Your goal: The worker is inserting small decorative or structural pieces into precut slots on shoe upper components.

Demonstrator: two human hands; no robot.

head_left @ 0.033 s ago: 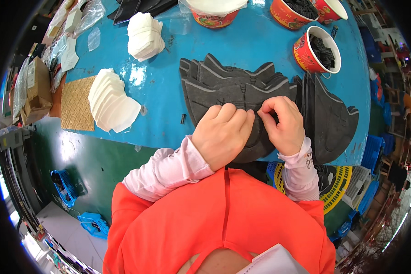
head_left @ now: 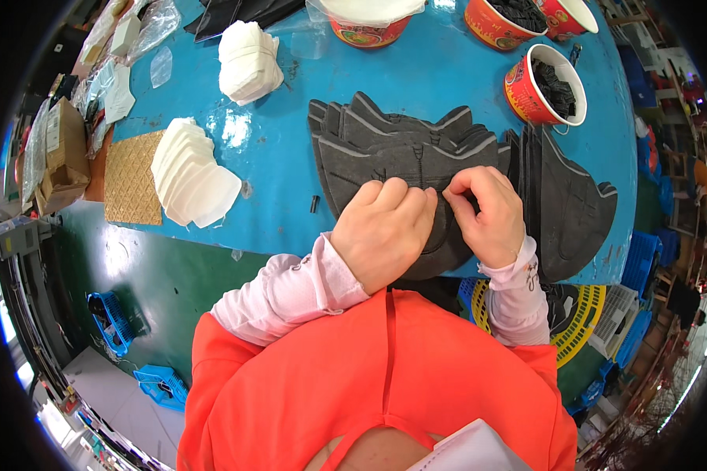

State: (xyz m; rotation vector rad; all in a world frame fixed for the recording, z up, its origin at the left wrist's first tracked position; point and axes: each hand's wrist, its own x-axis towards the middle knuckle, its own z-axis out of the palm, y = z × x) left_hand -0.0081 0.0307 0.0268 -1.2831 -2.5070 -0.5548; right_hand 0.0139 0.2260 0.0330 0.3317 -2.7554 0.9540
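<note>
My left hand [head_left: 386, 233] and my right hand [head_left: 491, 216] meet over a stack of dark grey moulded pieces [head_left: 416, 161] at the table's near edge. These pieces have peaked far edges with pale grey lines and a seam down the middle. The left fingers are curled, with thumb and forefinger pressed together. My right thumb and forefinger pinch just beside them, close to the seam. Whatever lies between the fingertips is too small or hidden to name. A small black piece [head_left: 315, 204] lies left of the stack. More dark grey pieces [head_left: 577, 208] lean together at the right.
White shaped pads [head_left: 195, 182] fan out over a gold patterned board [head_left: 130, 180] at the left. A white bundle [head_left: 249, 63] sits farther back. Red paper tubs [head_left: 524, 93] holding black bits stand at the far right. Below the table is a yellow basket [head_left: 587, 322].
</note>
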